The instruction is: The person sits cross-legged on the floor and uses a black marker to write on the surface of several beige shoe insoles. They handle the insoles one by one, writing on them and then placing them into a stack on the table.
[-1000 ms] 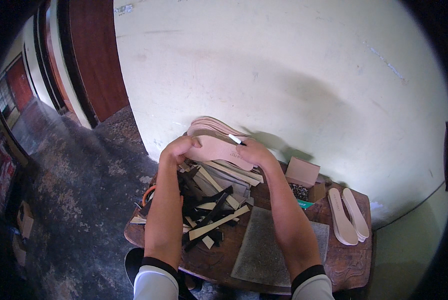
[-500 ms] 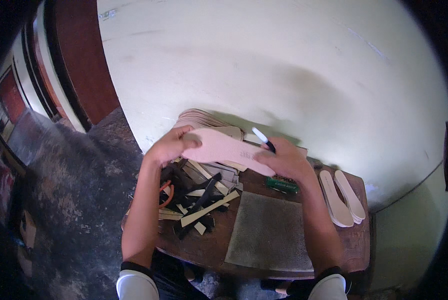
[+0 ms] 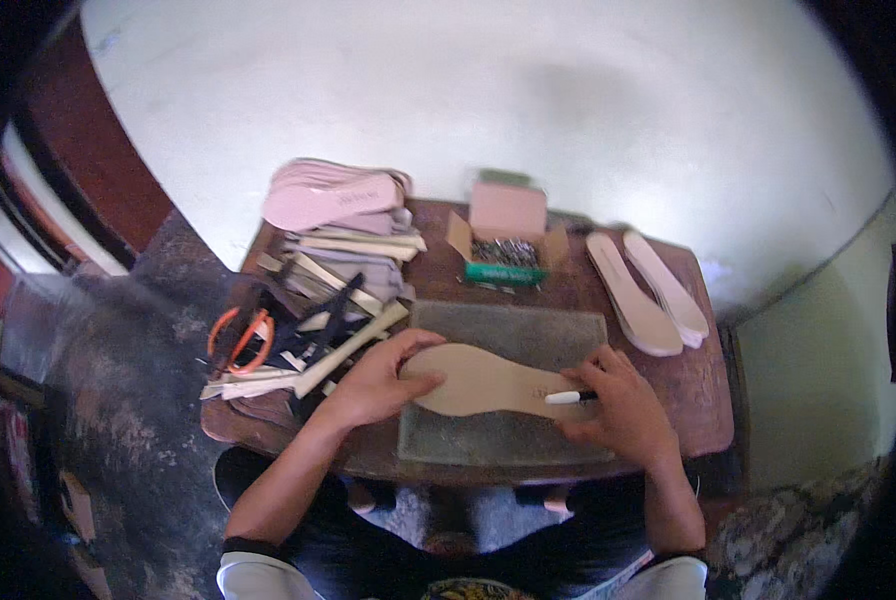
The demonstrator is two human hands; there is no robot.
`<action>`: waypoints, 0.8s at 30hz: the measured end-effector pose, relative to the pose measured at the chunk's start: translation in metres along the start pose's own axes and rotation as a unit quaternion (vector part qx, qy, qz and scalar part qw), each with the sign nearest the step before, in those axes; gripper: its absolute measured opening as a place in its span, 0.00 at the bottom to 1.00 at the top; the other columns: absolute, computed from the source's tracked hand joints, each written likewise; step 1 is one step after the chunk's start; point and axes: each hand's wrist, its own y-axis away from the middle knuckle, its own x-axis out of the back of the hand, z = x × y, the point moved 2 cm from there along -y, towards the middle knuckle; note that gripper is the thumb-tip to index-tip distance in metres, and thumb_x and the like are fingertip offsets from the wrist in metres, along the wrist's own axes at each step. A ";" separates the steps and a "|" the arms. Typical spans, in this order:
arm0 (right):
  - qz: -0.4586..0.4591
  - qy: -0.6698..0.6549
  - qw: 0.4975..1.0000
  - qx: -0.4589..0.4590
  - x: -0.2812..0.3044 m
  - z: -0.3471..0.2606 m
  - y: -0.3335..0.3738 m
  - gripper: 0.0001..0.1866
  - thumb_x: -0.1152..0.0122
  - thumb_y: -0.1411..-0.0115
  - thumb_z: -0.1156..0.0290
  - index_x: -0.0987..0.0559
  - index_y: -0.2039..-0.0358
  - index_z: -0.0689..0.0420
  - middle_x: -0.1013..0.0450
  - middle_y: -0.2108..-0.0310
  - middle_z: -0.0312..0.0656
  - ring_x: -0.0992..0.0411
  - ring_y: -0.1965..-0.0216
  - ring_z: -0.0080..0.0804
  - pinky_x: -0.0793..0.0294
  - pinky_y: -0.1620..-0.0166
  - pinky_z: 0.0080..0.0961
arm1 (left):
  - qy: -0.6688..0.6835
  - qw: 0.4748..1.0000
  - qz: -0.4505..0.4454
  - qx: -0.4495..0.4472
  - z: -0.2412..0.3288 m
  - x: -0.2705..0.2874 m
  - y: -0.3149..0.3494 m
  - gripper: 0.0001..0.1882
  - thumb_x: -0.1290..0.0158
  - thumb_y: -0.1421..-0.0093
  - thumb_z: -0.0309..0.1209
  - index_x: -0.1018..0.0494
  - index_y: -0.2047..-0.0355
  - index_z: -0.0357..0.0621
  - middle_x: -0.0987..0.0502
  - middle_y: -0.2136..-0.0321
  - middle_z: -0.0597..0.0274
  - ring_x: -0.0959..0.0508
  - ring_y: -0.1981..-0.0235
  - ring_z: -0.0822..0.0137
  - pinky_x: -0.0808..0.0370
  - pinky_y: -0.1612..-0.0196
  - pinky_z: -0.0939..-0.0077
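A beige shoe insole (image 3: pixel 483 380) lies across the grey rectangular mat (image 3: pixel 508 440) on the table, its broad end to the left. My left hand (image 3: pixel 383 380) grips that broad end, with the thumb on top. At the narrow end, my right hand (image 3: pixel 628 410) holds the insole's edge along with a black-and-white pen (image 3: pixel 570 397). The pen's white end points left over small dark marks on the insole. Some of the right fingertips are hidden.
Pink insoles (image 3: pixel 313 205) are stacked at the back left, near loose light and dark strips (image 3: pixel 353 325) and orange-handled scissors (image 3: pixel 258 340). An opened green box (image 3: pixel 503 270) of small metal pieces stands behind the mat. More insoles (image 3: pixel 633 300) lie at the right.
Both hands have come down toward me with the insole, from above the table to the mat. The view has tilted and now shows more of the table.
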 end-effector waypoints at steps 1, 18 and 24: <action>0.013 0.006 1.000 0.003 -0.001 0.002 0.008 0.31 0.21 0.58 0.63 0.20 0.52 0.57 0.29 0.53 0.45 0.29 0.49 0.49 0.26 0.44 0.42 | -0.003 1.000 0.002 -0.010 -0.006 -0.006 0.002 0.26 0.37 0.39 0.30 0.29 0.42 0.40 0.21 0.54 0.58 0.24 0.52 0.72 0.26 0.48 0.75; 0.103 -0.454 0.883 -0.058 -0.004 -0.009 0.003 0.15 0.49 0.27 0.65 0.18 0.54 0.61 0.29 0.68 0.38 0.30 0.67 0.25 0.27 0.62 0.24 | -0.376 0.918 -0.034 -0.121 0.012 -0.049 0.027 0.46 0.27 0.55 0.49 0.29 0.38 0.43 0.26 0.55 0.55 0.26 0.52 0.54 0.31 0.48 0.60; 0.074 -0.593 0.799 -0.066 -0.076 -0.022 -0.035 0.17 0.50 0.25 0.63 0.21 0.59 0.64 0.23 0.62 0.39 0.21 0.62 0.27 0.21 0.56 0.25 | -0.383 0.910 -0.049 -0.149 0.004 -0.048 0.028 0.43 0.30 0.52 0.51 0.28 0.38 0.47 0.27 0.54 0.58 0.28 0.55 0.55 0.33 0.51 0.58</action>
